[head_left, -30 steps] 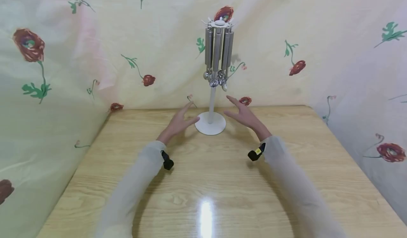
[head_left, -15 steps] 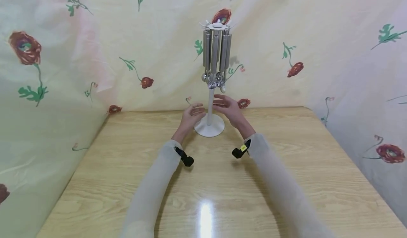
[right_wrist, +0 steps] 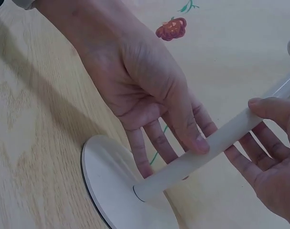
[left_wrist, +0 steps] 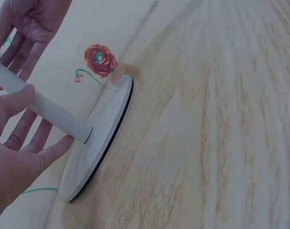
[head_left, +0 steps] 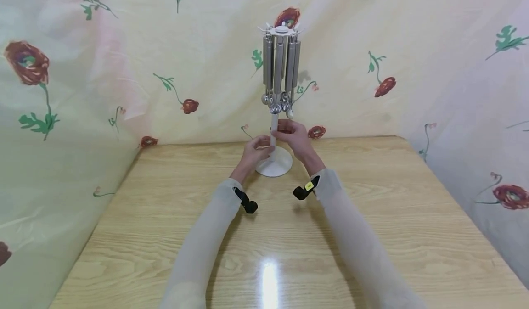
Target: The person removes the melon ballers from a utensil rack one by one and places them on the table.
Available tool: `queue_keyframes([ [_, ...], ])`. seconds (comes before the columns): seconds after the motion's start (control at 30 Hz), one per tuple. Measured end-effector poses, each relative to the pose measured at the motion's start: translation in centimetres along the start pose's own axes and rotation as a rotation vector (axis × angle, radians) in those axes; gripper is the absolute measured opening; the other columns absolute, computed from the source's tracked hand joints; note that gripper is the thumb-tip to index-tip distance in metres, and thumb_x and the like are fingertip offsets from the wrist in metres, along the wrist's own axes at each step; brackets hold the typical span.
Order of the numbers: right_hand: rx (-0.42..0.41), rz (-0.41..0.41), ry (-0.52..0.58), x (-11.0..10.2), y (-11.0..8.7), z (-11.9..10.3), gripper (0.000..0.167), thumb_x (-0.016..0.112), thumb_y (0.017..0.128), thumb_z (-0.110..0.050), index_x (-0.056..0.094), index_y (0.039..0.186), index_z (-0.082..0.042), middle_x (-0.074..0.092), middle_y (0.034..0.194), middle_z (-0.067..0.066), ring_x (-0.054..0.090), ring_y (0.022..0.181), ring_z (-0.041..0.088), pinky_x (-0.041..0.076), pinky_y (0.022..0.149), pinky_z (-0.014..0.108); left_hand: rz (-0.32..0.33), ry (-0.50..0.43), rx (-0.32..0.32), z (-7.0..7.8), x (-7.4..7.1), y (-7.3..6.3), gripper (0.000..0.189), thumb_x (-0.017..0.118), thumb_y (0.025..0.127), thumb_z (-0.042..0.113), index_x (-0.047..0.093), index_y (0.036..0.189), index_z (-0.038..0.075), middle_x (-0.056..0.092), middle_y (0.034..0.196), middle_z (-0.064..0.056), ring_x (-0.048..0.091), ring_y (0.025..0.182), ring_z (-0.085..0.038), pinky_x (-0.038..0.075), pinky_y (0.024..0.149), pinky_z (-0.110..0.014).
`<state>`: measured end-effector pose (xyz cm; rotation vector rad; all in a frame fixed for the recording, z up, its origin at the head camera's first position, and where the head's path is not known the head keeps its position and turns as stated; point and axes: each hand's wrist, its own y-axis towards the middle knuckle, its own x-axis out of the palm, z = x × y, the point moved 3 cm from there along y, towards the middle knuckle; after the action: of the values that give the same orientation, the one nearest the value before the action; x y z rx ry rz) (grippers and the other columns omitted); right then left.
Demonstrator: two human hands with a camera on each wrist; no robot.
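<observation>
A white utensil stand point(head_left: 274, 167) with a round base and thin pole stands upright at the back of the table. From its hooked top hang several utensils point(head_left: 279, 65) with long grey handles and shiny rounded ends. My left hand point(head_left: 253, 154) grips the lower pole, its thumb point(right_wrist: 195, 138) on the near side and fingers behind. Higher up, my right hand point(head_left: 296, 139) holds the same pole point(left_wrist: 59, 114) between thumb point(right_wrist: 273, 109) and fingers. In the left wrist view, the right hand point(left_wrist: 37, 24) shows at the upper left.
The wooden table point(head_left: 264, 226) stretches in front of the stand. Cloth with a red-flower print point(head_left: 215, 61) hangs behind it and along both sides. Each wrist carries a small black camera point(head_left: 250, 206).
Both hands have come inward from either side of the stand. Their spread fingers have closed round the pole. The stand has not visibly moved on the table.
</observation>
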<state>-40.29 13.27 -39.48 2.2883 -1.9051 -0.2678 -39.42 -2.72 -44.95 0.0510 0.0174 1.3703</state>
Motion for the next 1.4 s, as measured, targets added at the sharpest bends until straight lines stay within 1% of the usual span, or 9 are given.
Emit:
queue_keyframes([
  [0.17, 0.006, 0.033, 0.008, -0.1, -0.2, -0.1, 0.036, 0.073, 0.092, -0.004, 0.065, 0.126, 0.005, 0.071, 0.101, -0.002, 0.067, 0.096, 0.012, 0.059, 0.086, 0.021, 0.016, 0.003, 0.012, 0.1, 0.3, -0.1, 0.034, 0.068, 0.097, 0.006, 0.061, 0.13, 0.004, 0.063, 0.127, -0.017, 0.064, 0.124, -0.037, 0.058, 0.101, -0.045],
  [0.33, 0.001, 0.038, 0.004, -0.2, -0.5, -0.1, 0.035, 0.075, 0.091, -0.003, 0.067, 0.124, 0.006, 0.073, 0.098, -0.003, 0.069, 0.093, 0.012, 0.06, 0.083, 0.022, 0.025, 0.013, 0.042, 0.2, 0.4, -0.4, 0.031, 0.07, 0.095, 0.004, 0.063, 0.126, 0.003, 0.063, 0.12, -0.015, 0.066, 0.121, -0.038, 0.06, 0.099, -0.045],
  [0.43, 0.008, 0.038, 0.012, -0.2, -0.9, -0.1, 0.036, 0.076, 0.089, -0.002, 0.068, 0.124, 0.007, 0.074, 0.095, -0.004, 0.07, 0.092, 0.012, 0.06, 0.082, 0.022, 0.027, 0.001, 0.062, 0.3, 0.4, -0.9, 0.03, 0.07, 0.093, 0.0, 0.063, 0.123, 0.0, 0.065, 0.117, -0.015, 0.067, 0.117, -0.039, 0.061, 0.097, -0.046],
  [0.57, 0.015, 0.038, 0.029, -0.1, -1.9, -0.3, 0.037, 0.076, 0.089, -0.001, 0.067, 0.124, 0.008, 0.075, 0.094, -0.006, 0.071, 0.092, 0.011, 0.061, 0.083, 0.022, 0.022, -0.013, 0.07, 0.3, 0.4, -1.6, 0.029, 0.072, 0.092, -0.002, 0.065, 0.12, -0.001, 0.067, 0.114, -0.014, 0.07, 0.111, -0.036, 0.062, 0.094, -0.045],
  [0.77, 0.0, 0.002, 0.037, 0.0, -3.2, -0.6, 0.038, 0.074, 0.089, 0.003, 0.065, 0.125, 0.012, 0.075, 0.092, -0.008, 0.072, 0.089, 0.01, 0.062, 0.082, 0.022, 0.006, 0.007, 0.079, 0.0, 0.6, -3.0, 0.027, 0.074, 0.091, 0.001, 0.067, 0.118, 0.001, 0.069, 0.113, -0.013, 0.072, 0.103, -0.027, 0.064, 0.089, -0.037],
  [0.9, 0.029, -0.019, 0.042, -0.1, -4.4, -0.8, 0.038, 0.074, 0.09, 0.002, 0.064, 0.125, 0.011, 0.076, 0.093, -0.008, 0.072, 0.09, 0.01, 0.062, 0.083, 0.023, 0.008, -0.006, 0.091, -0.1, 0.8, -4.1, 0.027, 0.075, 0.09, 0.0, 0.068, 0.116, 0.0, 0.07, 0.113, -0.015, 0.073, 0.1, -0.024, 0.064, 0.087, -0.035],
  [1.13, 0.035, -0.056, 0.021, 0.4, -5.3, -1.4, 0.035, 0.074, 0.09, 0.001, 0.064, 0.122, 0.012, 0.075, 0.093, -0.007, 0.07, 0.089, 0.012, 0.061, 0.082, 0.023, -0.014, 0.01, 0.134, 0.1, 0.5, -5.1, 0.024, 0.075, 0.089, -0.003, 0.068, 0.112, -0.003, 0.071, 0.113, -0.015, 0.072, 0.097, -0.018, 0.064, 0.084, -0.032],
  [1.27, 0.035, -0.103, -0.002, 0.2, -5.6, -1.2, 0.033, 0.073, 0.092, -0.001, 0.064, 0.121, 0.012, 0.075, 0.097, -0.005, 0.07, 0.091, 0.013, 0.061, 0.083, 0.024, -0.024, 0.013, 0.124, 0.1, 0.7, -5.5, 0.022, 0.075, 0.089, -0.003, 0.068, 0.109, -0.004, 0.071, 0.112, -0.013, 0.072, 0.095, -0.019, 0.065, 0.082, -0.032],
  [1.4, 0.051, -0.146, -0.044, -0.4, -5.7, -0.9, 0.033, 0.073, 0.092, -0.003, 0.065, 0.122, 0.008, 0.074, 0.101, -0.004, 0.07, 0.094, 0.013, 0.061, 0.086, 0.023, -0.038, 0.016, 0.124, 0.0, 1.0, -5.7, 0.021, 0.075, 0.089, -0.002, 0.068, 0.108, -0.004, 0.071, 0.113, -0.014, 0.072, 0.095, -0.019, 0.065, 0.083, -0.033],
])
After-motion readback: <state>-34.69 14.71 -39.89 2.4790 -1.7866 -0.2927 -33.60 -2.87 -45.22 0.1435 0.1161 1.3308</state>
